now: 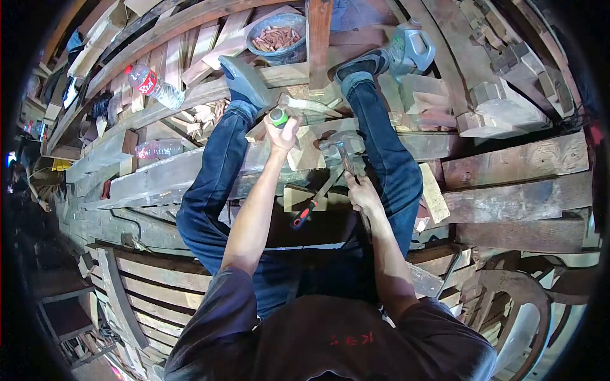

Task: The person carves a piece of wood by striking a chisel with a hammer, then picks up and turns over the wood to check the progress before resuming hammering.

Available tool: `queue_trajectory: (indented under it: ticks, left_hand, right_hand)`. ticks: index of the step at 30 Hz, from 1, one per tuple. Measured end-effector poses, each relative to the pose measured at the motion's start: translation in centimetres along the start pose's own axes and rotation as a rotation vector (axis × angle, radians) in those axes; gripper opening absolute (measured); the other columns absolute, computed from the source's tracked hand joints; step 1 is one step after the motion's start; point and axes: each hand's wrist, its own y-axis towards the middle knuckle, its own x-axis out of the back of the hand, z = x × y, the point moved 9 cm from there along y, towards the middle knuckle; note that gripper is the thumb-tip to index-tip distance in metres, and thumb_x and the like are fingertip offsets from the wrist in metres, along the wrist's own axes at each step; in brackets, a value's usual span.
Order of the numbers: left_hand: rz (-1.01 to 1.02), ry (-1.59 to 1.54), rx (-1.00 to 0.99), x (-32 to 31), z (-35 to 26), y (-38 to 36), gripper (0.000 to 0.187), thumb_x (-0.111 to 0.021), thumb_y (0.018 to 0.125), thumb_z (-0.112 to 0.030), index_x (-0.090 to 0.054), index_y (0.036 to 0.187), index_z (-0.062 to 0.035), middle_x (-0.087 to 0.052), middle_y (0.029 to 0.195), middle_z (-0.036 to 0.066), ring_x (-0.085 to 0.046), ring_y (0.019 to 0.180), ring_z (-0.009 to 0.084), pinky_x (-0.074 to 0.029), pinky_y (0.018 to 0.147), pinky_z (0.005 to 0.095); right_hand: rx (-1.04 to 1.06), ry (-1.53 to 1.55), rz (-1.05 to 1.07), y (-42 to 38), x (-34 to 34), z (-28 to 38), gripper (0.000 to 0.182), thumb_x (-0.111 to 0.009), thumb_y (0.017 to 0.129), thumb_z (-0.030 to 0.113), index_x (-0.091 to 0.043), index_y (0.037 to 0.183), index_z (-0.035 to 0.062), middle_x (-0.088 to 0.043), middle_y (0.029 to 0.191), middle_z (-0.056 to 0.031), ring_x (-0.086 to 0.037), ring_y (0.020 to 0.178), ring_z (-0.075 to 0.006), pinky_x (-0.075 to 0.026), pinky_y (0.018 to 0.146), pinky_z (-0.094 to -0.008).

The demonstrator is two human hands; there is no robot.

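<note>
My left hand (281,134) is closed around a green-handled tool (278,117). I see its round end from above, and its working end is hidden. My right hand (363,192) grips the handle of a hammer (345,159), whose metal head lies at the edge of a wooden block between my knees. Just left of the hammer, a tool with a red and black handle (304,216) rests on the wood, its metal shank pointing up and right. Pale wood blocks (307,159) sit between my legs, below my left hand.
A blue bucket (277,57) of small wooden pieces stands beyond my feet. A plastic jug (412,51) is near my right shoe. Plastic bottles (155,87) lie at left. Stacked planks (515,165) line the right, and a round-backed wooden chair (527,298) stands lower right.
</note>
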Motion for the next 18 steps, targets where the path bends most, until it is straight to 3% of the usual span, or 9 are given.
queue_trajectory:
  ticks: [9,13,16,18]
  left_hand:
    - [-0.045,-0.007,0.018,-0.1,0.1,0.4,0.011,-0.06,0.078,-0.006,-0.051,0.075,-0.0011,-0.046,0.055,0.0,-0.039,0.042,0.0071,-0.03,0.039,0.0216]
    - [-0.025,0.082,0.002,-0.5,-0.2,0.6,0.012,-0.06,0.078,-0.007,-0.051,0.073,-0.0008,-0.046,0.054,0.0,-0.039,0.041,0.0072,-0.03,0.039,0.022]
    - [-0.026,0.043,0.016,-0.7,-0.2,0.9,0.014,-0.06,0.078,-0.008,-0.051,0.07,-0.0011,-0.047,0.053,0.001,-0.038,0.041,0.007,-0.029,0.039,0.0225]
    - [-0.039,-0.007,0.041,-0.4,0.1,0.9,0.015,-0.061,0.078,-0.008,-0.051,0.07,-0.0013,-0.047,0.054,0.001,-0.039,0.041,0.007,-0.03,0.039,0.0225]
  right_hand:
    - [0.024,-0.03,-0.025,0.7,0.2,-0.6,0.043,-0.054,0.098,0.04,-0.057,0.1,-0.0028,-0.045,0.056,-0.0002,-0.045,0.042,-0.0118,-0.037,0.036,-0.0303]
    - [0.018,-0.006,-0.027,0.8,0.1,-0.7,0.041,-0.054,0.098,0.04,-0.059,0.095,-0.0012,-0.047,0.056,-0.0009,-0.047,0.042,-0.0122,-0.039,0.036,-0.031]
    - [0.096,-0.005,-0.019,-0.6,-0.3,1.1,0.032,-0.054,0.099,0.036,-0.051,0.084,0.0082,-0.038,0.051,0.0053,-0.036,0.038,-0.0058,-0.027,0.032,-0.0252]
    - [0.204,-0.057,-0.071,-1.7,0.1,2.8,0.033,-0.052,0.1,0.034,-0.054,0.083,0.0057,-0.04,0.05,0.0048,-0.037,0.037,-0.0061,-0.027,0.032,-0.0263]
